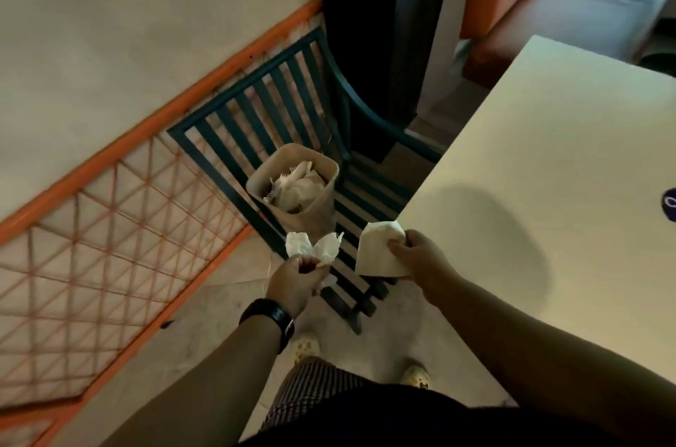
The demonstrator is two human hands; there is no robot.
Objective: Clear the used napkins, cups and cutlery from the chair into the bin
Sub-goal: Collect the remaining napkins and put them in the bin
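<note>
- The person stands by a dark green chair (292, 110) with slats, looking down at it.
- A tan bin (296, 187) sits on the chair seat, up against the slatted back. It is open at the top and has white crumpled paper and some thin white cutlery inside.
- The left hand (298, 282) is closed around a bunch of crumpled white napkins (314, 249). The napkins stick up out of the fist, just below the bin and a little to its near side.
- A black watch (269, 315) is on the left wrist.
- The right hand (420, 256) pinches a flat, pale paper piece (376, 252) by its right edge, thumb on top. I cannot tell if it is a folded napkin or a squashed cup.
- That paper piece hangs over the front of the chair seat, just beside the corner of a pale table (548, 154).
- Both hands are near each other, with the bin a short way beyond them.
- The table is on the right, and an orange lattice panel (109, 245) runs along the wall on the left.
</note>
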